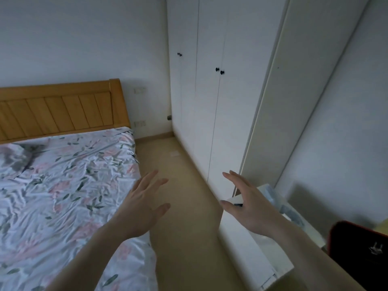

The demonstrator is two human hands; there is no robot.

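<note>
A beige floor (180,206) runs between one bed at 9 o'clock, covered by a crumpled white sheet with pink flowers (63,196), and one tall white wardrobe (210,122) at 1 o'clock with four black knobs (219,71) in two pairs. There is one slatted wooden headboard (58,110). Both hands hover with fingers spread and hold nothing: the left hand (142,206) by the sheet's edge, the right hand (249,206) over one low white cabinet (247,255) at 4 o'clock.

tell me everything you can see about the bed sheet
The bed sheet looks like thin white fabric printed with pink flowers and grey-green leaves. It lies spread over the bed, heavily creased, with a darker grey patch at upper left. It reaches the wooden headboard and hangs over the bed's right edge beside the beige floor. The left hand is open above that edge and seems not to touch it.
</note>
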